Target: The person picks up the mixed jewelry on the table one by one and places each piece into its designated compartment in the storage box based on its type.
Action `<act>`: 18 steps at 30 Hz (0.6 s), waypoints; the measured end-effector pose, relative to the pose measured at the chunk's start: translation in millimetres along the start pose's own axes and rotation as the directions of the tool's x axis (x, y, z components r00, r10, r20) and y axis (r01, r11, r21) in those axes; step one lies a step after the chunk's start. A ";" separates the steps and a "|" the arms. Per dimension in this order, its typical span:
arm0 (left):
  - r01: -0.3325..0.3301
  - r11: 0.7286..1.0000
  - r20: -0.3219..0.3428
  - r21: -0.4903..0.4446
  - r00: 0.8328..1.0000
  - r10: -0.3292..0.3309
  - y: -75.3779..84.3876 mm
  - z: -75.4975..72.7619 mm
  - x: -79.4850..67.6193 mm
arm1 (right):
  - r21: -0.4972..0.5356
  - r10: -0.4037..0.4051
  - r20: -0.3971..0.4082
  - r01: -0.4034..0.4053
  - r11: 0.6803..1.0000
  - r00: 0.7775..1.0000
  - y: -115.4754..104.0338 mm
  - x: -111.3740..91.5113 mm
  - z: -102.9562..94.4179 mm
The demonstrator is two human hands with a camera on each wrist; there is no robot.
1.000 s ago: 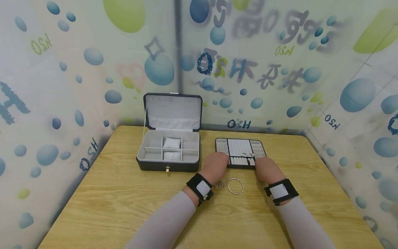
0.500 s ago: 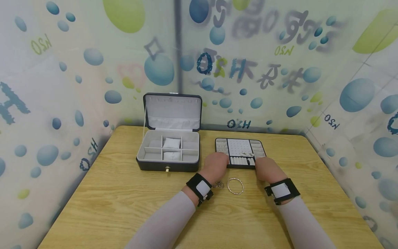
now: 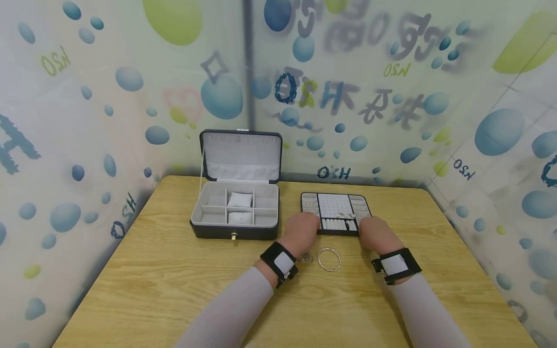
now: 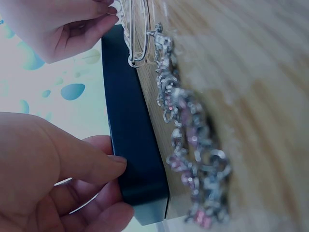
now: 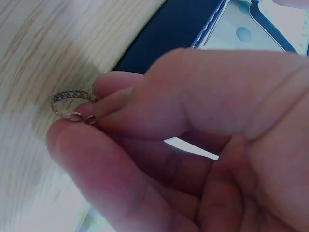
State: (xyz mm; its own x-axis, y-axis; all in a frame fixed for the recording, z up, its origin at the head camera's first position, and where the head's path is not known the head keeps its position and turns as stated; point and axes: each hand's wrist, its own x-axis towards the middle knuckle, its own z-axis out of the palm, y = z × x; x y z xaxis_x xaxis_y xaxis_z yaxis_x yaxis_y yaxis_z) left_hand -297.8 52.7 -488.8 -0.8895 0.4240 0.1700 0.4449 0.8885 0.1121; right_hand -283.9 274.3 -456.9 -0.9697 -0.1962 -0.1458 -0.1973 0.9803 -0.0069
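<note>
A dark jewelry tray (image 3: 335, 202) with a white lining lies on the table. My left hand (image 3: 300, 233) is at its near left corner; in the left wrist view the thumb and fingers grip the tray's dark side wall (image 4: 133, 121). My right hand (image 3: 379, 235) is by the near right corner and pinches a small open-ended ring (image 5: 72, 94) between thumb and fingertips, as the right wrist view shows. Beside my left wrist lies a silver chain bracelet (image 4: 166, 82) with pink stones. A silver bangle (image 3: 329, 271) lies on the wood between my hands.
A dark jewelry box (image 3: 217, 232) stands left of the tray, its lid (image 3: 242, 153) raised. Two white cushions, including the front cushion (image 3: 240, 219), fill its middle compartments. Small earrings (image 3: 345, 215) sit on the tray's pad. Patterned walls (image 3: 370, 96) close off the table behind.
My right hand has shifted slightly to the right, along the tray's near right corner. My left hand, the tray, the bangle and the box stay in place.
</note>
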 end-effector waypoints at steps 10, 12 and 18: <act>-0.002 1.000 -0.010 -0.004 1.000 0.002 -0.8 -0.7 -0.7 | -0.013 0.008 -0.007 -0.008 1.000 1.000 0.4 1.0 -0.8; -0.006 1.000 -0.020 -0.004 1.000 0.005 -0.5 -0.8 -1.5 | -0.011 0.002 -0.011 -0.002 1.000 1.000 0.7 0.5 -0.4; -0.009 1.000 -0.018 -0.006 1.000 0.009 -0.2 -2.5 -2.0 | 0.003 0.008 -0.014 -0.008 1.000 1.000 0.2 1.0 1.2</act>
State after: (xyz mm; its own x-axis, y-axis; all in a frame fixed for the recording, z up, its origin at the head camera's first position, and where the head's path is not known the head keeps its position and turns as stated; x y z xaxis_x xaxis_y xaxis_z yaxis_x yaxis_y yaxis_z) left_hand -295.9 51.2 -486.7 -0.8833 0.4290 0.1889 0.4540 0.8833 0.1167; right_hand -284.7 274.3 -458.3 -0.9731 -0.1888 -0.1322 -0.1893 0.9819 -0.0089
